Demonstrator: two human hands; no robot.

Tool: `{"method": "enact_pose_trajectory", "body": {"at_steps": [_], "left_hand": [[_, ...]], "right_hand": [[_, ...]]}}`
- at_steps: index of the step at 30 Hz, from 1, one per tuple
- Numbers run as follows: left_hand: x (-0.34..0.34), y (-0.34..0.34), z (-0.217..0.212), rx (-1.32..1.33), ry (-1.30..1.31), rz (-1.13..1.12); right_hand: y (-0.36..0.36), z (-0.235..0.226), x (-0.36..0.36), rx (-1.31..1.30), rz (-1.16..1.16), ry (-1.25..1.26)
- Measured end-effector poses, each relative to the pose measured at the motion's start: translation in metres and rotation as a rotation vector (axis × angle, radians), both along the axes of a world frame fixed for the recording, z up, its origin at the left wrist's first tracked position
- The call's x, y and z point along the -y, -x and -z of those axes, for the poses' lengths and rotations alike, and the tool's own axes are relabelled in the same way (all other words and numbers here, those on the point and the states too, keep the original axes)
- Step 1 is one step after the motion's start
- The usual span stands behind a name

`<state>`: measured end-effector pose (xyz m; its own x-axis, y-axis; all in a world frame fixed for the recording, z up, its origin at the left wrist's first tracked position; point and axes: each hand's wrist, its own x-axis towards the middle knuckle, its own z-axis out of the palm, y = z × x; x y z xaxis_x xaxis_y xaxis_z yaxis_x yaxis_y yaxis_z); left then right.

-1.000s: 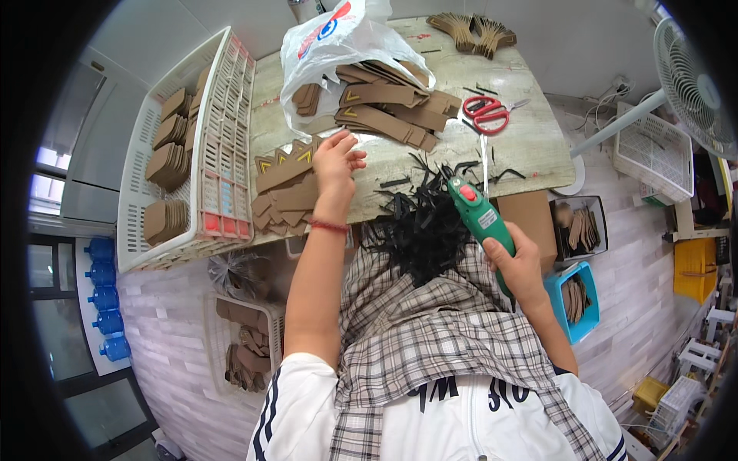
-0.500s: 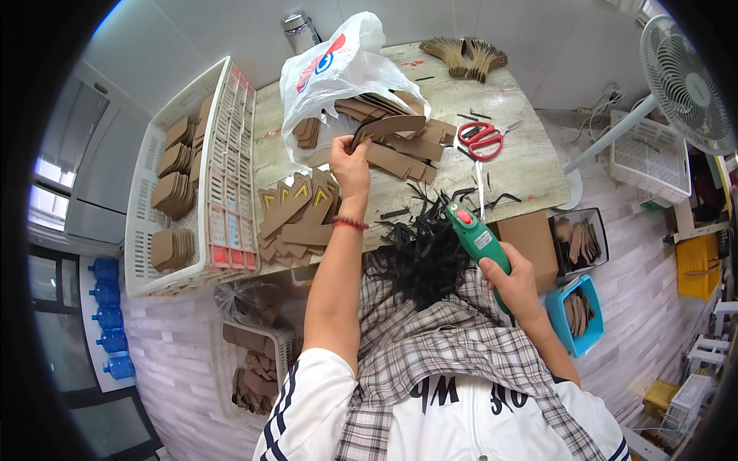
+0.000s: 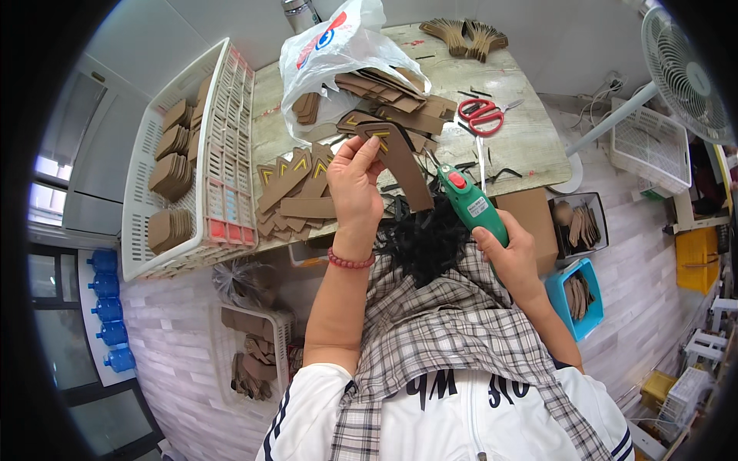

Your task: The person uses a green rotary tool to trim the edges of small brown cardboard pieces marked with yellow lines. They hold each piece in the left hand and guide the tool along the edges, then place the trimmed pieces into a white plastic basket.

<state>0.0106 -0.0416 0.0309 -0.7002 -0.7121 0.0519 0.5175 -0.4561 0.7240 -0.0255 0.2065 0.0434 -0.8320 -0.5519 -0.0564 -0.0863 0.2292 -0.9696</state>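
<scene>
Pinched between the thumb and fingers of my left hand [image 3: 356, 188] is a brown bent strip [image 3: 410, 173] with dark edges and a yellow chevron near its bend. My right hand [image 3: 511, 257] is closed round a green handheld power tool [image 3: 473, 203] with a red button. The tool's tip points up and left, close to the strip but seemingly apart from it. Below both lies a heap of black scraps [image 3: 423, 246] on my checked apron [image 3: 430, 323]. More chevron-marked strips [image 3: 296, 188] are piled on the table left of my left hand.
A white plastic bag [image 3: 338, 54] spills brown strips. Red-handled scissors [image 3: 480, 115] lie on the table [image 3: 523, 84], below a fanned stack of brown pieces [image 3: 465, 38]. A white crate [image 3: 231, 154] stands left. Right are a fan [image 3: 684, 77], a cardboard box [image 3: 526, 223] and a blue bin [image 3: 576, 307].
My left hand has drawn the strip from the pile toward me, and it now hangs tilted near the tool. My right hand has shifted slightly up and left.
</scene>
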Motion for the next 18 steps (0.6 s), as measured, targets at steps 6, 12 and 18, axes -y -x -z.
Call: {"method": "enact_pose_trajectory", "body": {"at_steps": [6, 12, 18], "left_hand": [[-0.021, 0.009, 0.003, 0.029, -0.095, -0.029], [-0.035, 0.011, 0.004, 0.086, -0.11, -0.03], [-0.038, 0.012, 0.008, 0.117, -0.088, -0.019]], "right_hand": [[-0.003, 0.004, -0.003, 0.006, 0.0, 0.004], [0.001, 0.009, -0.005, 0.015, 0.007, 0.047], [0.001, 0.004, -0.004, 0.021, 0.0, 0.06]]}}
